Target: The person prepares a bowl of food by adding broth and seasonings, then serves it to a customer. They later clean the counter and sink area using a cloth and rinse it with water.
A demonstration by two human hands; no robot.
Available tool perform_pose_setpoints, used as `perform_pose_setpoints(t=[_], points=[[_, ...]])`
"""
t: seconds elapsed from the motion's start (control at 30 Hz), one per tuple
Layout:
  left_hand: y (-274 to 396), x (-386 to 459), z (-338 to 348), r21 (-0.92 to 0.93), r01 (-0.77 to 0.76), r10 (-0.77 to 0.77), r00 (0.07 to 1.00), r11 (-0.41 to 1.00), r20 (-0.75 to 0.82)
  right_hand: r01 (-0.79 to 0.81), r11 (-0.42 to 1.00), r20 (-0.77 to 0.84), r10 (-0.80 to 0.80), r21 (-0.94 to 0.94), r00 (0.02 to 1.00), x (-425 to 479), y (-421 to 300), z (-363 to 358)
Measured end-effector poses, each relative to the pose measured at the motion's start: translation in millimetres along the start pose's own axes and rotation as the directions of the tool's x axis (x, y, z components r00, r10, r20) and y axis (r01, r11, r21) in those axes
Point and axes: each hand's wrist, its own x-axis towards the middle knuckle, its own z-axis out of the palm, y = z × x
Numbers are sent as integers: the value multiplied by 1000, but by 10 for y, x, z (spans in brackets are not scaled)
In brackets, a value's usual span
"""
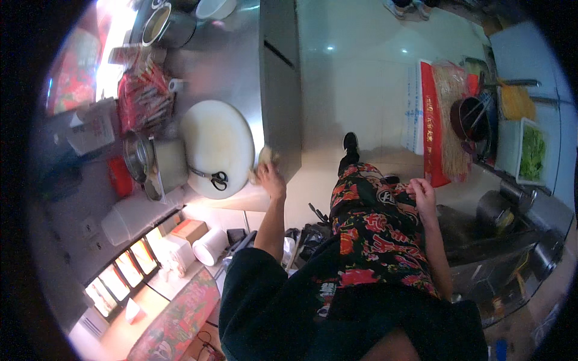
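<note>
My left hand (271, 181) grips a crumpled beige cloth (267, 157) at the front edge of the stainless steel counter (228, 72). The cloth lies against the rim of a round white cutting board (219, 131). Black-handled scissors (214, 178) rest on the board near my hand, their blades towards the back. My right hand (422, 193) hangs beside my floral apron (375, 221), its fingers curled and no object visible in them. A red-and-clear bag of dry noodles (445, 122) is the closest thing to it.
Metal containers (140, 158) and red plastic packets (146, 97) stand behind the board. A large pot (169, 27) sits farther along the counter. On the right are a dark pan (467, 118) and a tray of green vegetables (533, 152). Another person's shoes (408, 8) show at the top.
</note>
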Motion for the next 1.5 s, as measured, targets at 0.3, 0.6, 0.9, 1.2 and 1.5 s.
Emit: perform_pose_setpoints(t=[0.3,0.6,0.9,1.2,1.5], points=[[2,-1229,-2,-428,750,40,475,504,879,67,954,-270,15,292,963,-388,733,-1143],[2636,-710,285,-724,-16,617,537,689,575,178,871,-589,147,458,795,-1073,1669,-2274],[6226,-2251,-927,-807,84,811,-14,584,586,401,694,-779,385,597,494,-1970,2235,-3252],[8097,-4065,-1293,-625,211,653,-368,752,661,699,382,-707,662,604,249,-2117,2658,-4099],[10652,-5914,-679,-841,-27,617,-667,541,418,716,453,-618,786,532,-38,-1716,3784,-6310]])
